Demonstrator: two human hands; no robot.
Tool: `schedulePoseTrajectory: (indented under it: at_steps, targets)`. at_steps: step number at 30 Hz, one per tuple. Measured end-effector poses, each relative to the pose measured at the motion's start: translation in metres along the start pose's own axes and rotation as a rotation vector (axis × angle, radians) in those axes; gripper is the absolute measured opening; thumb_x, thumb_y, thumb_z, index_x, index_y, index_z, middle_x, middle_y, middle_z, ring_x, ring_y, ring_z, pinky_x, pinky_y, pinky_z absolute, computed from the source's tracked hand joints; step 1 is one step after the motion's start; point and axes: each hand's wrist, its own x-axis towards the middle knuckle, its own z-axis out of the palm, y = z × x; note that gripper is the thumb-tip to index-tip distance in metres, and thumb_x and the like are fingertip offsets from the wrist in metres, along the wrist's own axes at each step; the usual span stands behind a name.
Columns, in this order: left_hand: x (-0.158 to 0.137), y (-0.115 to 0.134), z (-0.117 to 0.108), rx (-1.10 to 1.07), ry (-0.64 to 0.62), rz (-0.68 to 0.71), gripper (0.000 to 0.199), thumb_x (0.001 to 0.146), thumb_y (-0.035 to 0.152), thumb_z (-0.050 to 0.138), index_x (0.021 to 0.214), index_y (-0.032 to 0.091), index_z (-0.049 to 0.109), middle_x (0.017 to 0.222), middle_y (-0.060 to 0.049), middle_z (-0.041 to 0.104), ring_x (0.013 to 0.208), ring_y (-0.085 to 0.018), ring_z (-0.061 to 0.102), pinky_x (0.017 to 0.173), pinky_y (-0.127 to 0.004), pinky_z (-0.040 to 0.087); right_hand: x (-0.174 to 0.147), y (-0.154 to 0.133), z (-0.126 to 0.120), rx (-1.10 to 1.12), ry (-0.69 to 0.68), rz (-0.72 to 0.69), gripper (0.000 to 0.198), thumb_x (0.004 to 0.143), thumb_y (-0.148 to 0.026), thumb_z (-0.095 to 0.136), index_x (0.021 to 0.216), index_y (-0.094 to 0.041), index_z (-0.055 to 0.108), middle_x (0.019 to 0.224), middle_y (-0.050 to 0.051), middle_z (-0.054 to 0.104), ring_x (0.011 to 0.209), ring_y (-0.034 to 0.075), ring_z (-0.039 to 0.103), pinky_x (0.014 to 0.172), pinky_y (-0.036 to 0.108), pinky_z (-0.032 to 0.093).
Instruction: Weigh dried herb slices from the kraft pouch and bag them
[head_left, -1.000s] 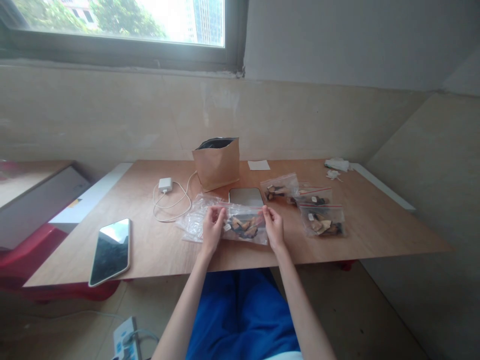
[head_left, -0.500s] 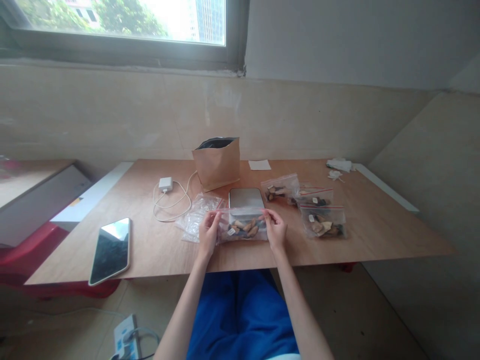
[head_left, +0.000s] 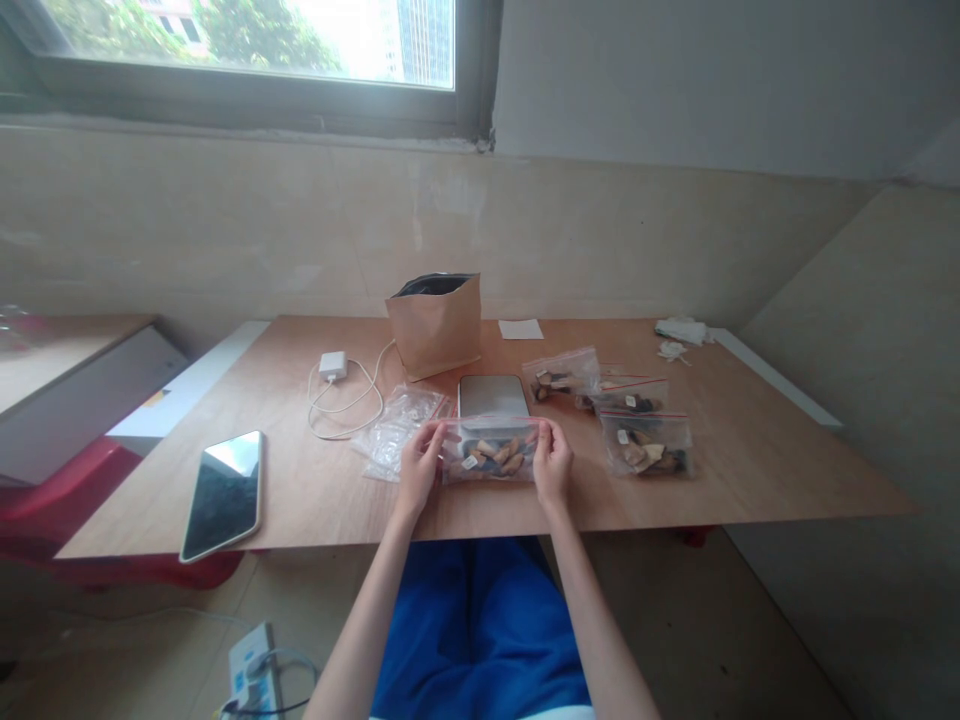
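Between my two hands a clear zip bag is stretched out near the table's front edge, with brown and dark dried pieces and a small white packet inside. My left hand pinches its upper left corner, while my right hand grips the upper right corner. Just behind the bag lies a flat scale with a pale top, partly covered by the bag. Beside my left hand is a heap of clear plastic bags. Filled zip bags of similar pieces, one of them nearest, rest to the right.
An open brown paper pouch stands at the back. A white charger with a looped cable lies left of it, and a phone near the left front edge. White paper and crumpled white items lie along the back.
The zip bag and both hands have shifted very slightly, and the right hand's fingers are closed more around the bag's corner. The view has moved a little; other things stay put.
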Motion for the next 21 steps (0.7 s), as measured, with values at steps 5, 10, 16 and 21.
schedulePoseTrajectory:
  at_steps: [5, 10, 16, 21]
  targets:
    - [-0.0010, -0.0006, 0.0007, -0.007, 0.038, -0.008, 0.035, 0.075, 0.049, 0.056, 0.081, 0.016, 0.062, 0.069, -0.003, 0.062, 0.048, -0.009, 0.050, 0.040, -0.018, 0.037, -0.0008, 0.0004, 0.0002, -0.006, 0.000, 0.010, 0.036, 0.087, -0.048, 0.038, 0.081, -0.018, 0.056, 0.061, 0.000, 0.055, 0.058, 0.015, 0.054, 0.062, 0.026, 0.042]
    - [-0.0002, -0.0031, -0.0010, 0.020, 0.056, 0.004, 0.033, 0.075, 0.048, 0.057, 0.080, 0.016, 0.061, 0.068, -0.001, 0.061, 0.048, -0.008, 0.052, 0.040, -0.017, 0.037, -0.0019, -0.0005, -0.0001, -0.018, -0.014, 0.002, 0.034, 0.088, -0.047, 0.039, 0.080, -0.018, 0.056, 0.061, 0.000, 0.056, 0.058, 0.014, 0.054, 0.062, 0.025, 0.042]
    - [0.0006, -0.0055, -0.0025, 0.044, 0.063, 0.036, 0.028, 0.077, 0.044, 0.056, 0.075, 0.017, 0.060, 0.064, 0.001, 0.058, 0.048, -0.008, 0.051, 0.041, -0.018, 0.036, -0.0024, -0.0011, 0.0002, -0.030, -0.035, 0.010, 0.031, 0.088, -0.044, 0.040, 0.080, -0.018, 0.055, 0.061, -0.001, 0.055, 0.058, 0.014, 0.053, 0.062, 0.025, 0.042]
    - [0.0013, -0.0054, -0.0024, 0.050, 0.066, 0.042, 0.027, 0.077, 0.043, 0.056, 0.074, 0.017, 0.060, 0.066, 0.000, 0.060, 0.049, -0.008, 0.051, 0.043, -0.018, 0.037, -0.0024, -0.0004, 0.0001, -0.024, -0.044, 0.017, 0.031, 0.088, -0.044, 0.040, 0.079, -0.018, 0.054, 0.060, -0.001, 0.054, 0.057, 0.014, 0.053, 0.061, 0.025, 0.041]
